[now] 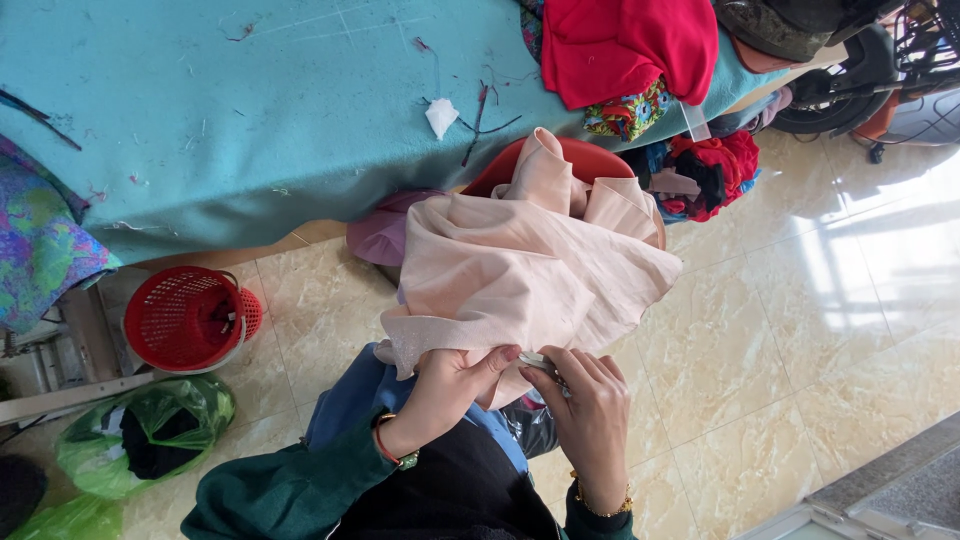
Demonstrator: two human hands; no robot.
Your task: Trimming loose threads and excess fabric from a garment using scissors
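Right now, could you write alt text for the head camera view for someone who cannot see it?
Two hands, left hand and right hand, grip the edge of a pale pink cloth that spills from a red tub. A teal-covered table and red mesh basket lie beyond.

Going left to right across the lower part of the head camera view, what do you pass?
Green plastic bag → red mesh basket → left hand pinching the pale pink fabric → right hand holding a small metal tool, too hidden to identify → bare tiled floor.
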